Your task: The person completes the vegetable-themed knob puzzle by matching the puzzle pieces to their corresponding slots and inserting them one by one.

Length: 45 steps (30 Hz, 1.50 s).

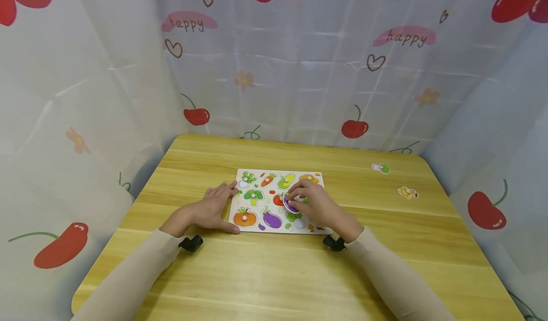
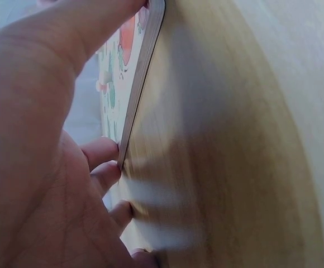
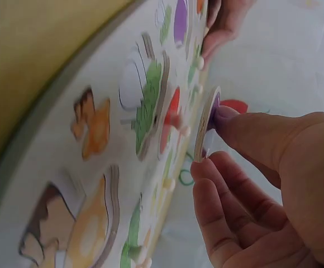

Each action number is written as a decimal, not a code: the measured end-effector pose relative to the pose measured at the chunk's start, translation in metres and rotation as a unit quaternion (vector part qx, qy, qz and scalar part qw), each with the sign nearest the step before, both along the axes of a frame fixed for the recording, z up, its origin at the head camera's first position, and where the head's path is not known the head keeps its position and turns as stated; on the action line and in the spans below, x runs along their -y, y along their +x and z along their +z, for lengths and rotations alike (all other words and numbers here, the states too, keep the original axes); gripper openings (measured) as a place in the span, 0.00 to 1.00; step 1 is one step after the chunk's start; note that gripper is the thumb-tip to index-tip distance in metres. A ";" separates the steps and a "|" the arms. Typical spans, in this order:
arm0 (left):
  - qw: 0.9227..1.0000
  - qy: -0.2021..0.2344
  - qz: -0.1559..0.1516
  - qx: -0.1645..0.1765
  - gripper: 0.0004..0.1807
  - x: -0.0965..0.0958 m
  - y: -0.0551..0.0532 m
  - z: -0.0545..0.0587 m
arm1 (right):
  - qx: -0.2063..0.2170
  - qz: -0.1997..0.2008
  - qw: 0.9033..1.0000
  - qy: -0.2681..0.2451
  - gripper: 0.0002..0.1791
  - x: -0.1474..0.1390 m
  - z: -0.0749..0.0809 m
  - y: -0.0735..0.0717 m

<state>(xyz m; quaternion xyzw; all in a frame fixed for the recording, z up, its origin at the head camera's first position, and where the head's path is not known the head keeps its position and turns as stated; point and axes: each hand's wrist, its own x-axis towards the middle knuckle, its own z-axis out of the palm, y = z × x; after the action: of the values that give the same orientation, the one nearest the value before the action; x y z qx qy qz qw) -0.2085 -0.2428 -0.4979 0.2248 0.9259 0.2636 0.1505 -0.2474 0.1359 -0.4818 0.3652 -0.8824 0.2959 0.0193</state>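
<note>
A white wooden vegetable puzzle board (image 1: 280, 174) lies on the table, with knobbed pieces such as the pumpkin (image 1: 239, 218) and broccoli (image 1: 251, 196) in it. My right hand (image 1: 316, 202) pinches a purple eggplant puzzle piece (image 1: 292, 206) between thumb and fingers, held above the board near the tomato. Seen edge-on in the right wrist view, that piece (image 3: 206, 123) is apart from the board. A printed eggplant outline (image 1: 271, 218) shows at the board's front. My left hand (image 1: 210, 210) lies with fingers spread along the board's left edge, its thumb at the front left corner.
Two loose pieces lie at the right back of the wooden table (image 1: 274, 273): a bok choy piece (image 1: 381, 168) and a yellow-brown piece (image 1: 407, 192). Behind the table and at both sides hangs a white curtain (image 1: 291, 97) with cherry prints.
</note>
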 end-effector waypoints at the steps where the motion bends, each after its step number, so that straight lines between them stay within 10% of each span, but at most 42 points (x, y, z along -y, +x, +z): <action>1: 1.000 0.000 0.000 0.000 0.67 0.000 0.000 0.000 | 0.003 0.004 1.000 0.000 0.05 0.002 0.000 0.002; 21: 1.000 0.001 -0.002 0.001 0.67 0.001 0.000 -0.001 | 0.017 0.095 0.995 -0.001 0.08 0.028 -0.017 0.022; 45: 1.000 0.000 -0.002 0.001 0.69 -0.001 -0.001 0.000 | 0.007 0.085 0.996 0.029 0.07 0.046 -0.020 0.023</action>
<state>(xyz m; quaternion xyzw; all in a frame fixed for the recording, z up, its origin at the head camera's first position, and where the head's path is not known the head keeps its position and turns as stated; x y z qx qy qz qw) -0.2091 -0.2416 -0.4983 0.2260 0.9254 0.2634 0.1522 -0.2245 0.0901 -0.5023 0.4372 -0.8565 0.2735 -0.0230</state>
